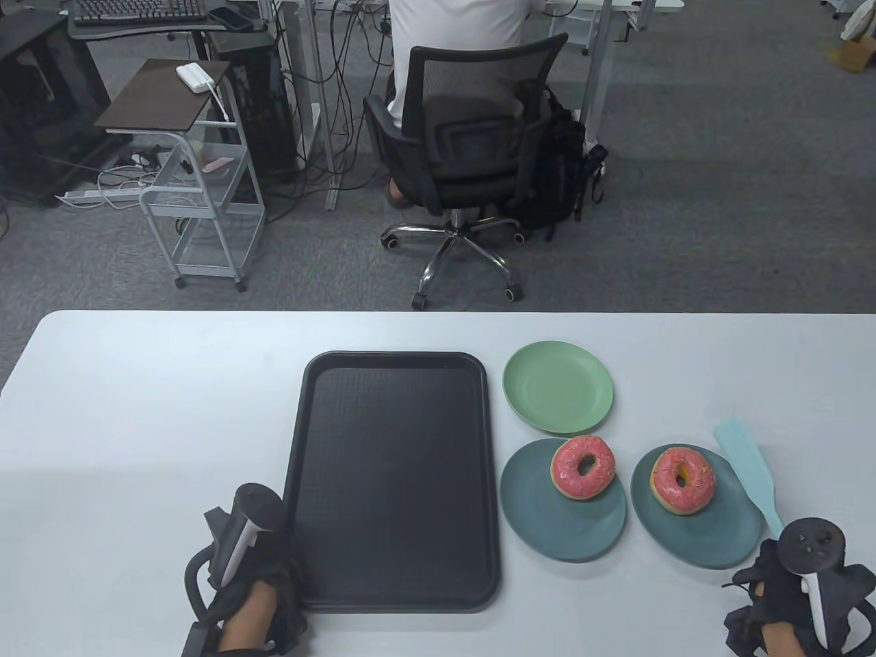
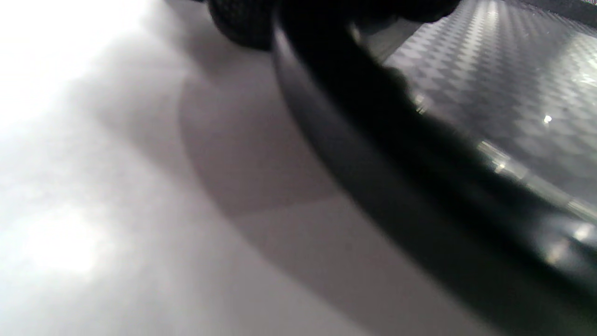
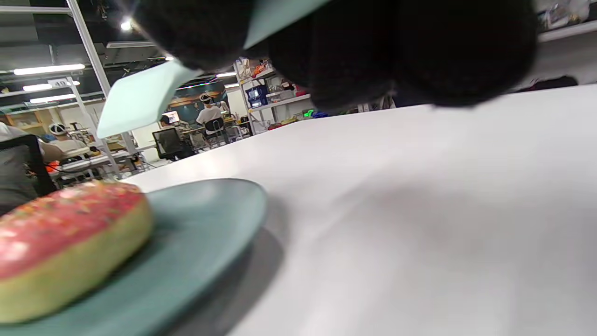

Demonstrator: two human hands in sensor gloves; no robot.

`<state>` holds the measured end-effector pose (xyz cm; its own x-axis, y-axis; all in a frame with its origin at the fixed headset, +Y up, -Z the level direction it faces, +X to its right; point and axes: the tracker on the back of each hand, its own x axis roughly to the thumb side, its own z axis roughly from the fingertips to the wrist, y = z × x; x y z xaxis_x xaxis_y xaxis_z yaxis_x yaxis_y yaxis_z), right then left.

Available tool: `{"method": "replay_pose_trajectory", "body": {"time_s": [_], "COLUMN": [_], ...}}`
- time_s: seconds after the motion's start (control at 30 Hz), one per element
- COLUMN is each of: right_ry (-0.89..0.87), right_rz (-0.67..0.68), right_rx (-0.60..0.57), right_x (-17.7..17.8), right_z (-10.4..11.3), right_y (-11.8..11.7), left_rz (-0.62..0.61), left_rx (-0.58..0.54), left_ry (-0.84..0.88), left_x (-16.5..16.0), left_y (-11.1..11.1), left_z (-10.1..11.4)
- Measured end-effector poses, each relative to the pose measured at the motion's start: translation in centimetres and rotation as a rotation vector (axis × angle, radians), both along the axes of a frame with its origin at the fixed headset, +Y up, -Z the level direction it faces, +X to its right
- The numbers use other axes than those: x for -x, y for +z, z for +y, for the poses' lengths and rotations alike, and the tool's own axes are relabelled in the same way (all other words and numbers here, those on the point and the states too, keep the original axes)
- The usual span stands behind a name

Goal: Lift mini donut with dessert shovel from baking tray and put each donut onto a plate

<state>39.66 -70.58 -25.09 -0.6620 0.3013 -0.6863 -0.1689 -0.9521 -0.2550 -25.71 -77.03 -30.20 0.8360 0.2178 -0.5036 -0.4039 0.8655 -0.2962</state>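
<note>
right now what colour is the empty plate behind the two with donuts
Light green plate, clearest in the table view.

Two hands in black gloves, each with a tracker on its back

The left hand [image 1: 250, 588] wears a black fabric glove with straps; its tracker is a black wand with a white strip and a black ring. The right hand [image 1: 797, 602] has the same glove; its tracker shows a round black head with small buttons and a white stem. Bare wrists show at the cuffs.

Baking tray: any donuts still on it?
No. In the table view the baking tray holds nothing, and the two pink donuts each sit on a dark teal plate.
</note>
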Motion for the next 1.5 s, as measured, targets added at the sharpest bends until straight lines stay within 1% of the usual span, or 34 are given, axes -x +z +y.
{"method": "replay_pose_trajectory", "body": {"time_s": [0.1,0.27,0.37,0.53,0.77,0.93,1.03,1.07,1.13,1.27,1.5], "right_ry": [-0.052,-0.141,-0.123,-0.088,-0.084,-0.113,-0.16,-0.199,-0.217,-0.181,-0.17], "right_rz": [0.026,0.067,0.096,0.147,0.231,0.253,0.252,0.254,0.273,0.277,0.271], "right_rx": [-0.019,-0.05,-0.048,-0.018,0.042,0.09,0.109,0.123,0.134,0.181,0.234], "right_x": [0.6,2.4,3.9,6.7,11.2,12.9,13.3,13.5,13.7,14.2,14.1], "right_z": [1.1,3.2,4.2,5.0,5.6,5.0,4.2,3.7,2.8,1.6,-0.2], "right_y": [-0.9,-3.2,-4.9,-8.7,-15.7,-20.1,-21.8,-22.5,-23.4,-24.5,-25.2], "left_rz": [0.001,0.001,0.001,0.001,0.003,0.002,0.003,0.003,0.003,0.003,0.003], "left_rx": [0.002,0.003,0.004,0.006,0.007,0.009,0.011,0.011,0.011,0.016,0.016], "left_ry": [0.001,0.001,0.0,0.001,-0.002,-0.002,0.0,0.0,0.0,0.003,-0.001], "left_x": [0.0,0.0,0.0,0.0,0.0,0.0,0.0,0.0,0.0,0.0,0.0], "left_y": [0.0,0.0,0.0,0.0,0.0,0.0,0.0,0.0,0.0,0.0,0.0], "left_z": [0.0,0.0,0.0,0.0,0.0,0.0,0.1,0.0,0.0,0.0,0.1]}}
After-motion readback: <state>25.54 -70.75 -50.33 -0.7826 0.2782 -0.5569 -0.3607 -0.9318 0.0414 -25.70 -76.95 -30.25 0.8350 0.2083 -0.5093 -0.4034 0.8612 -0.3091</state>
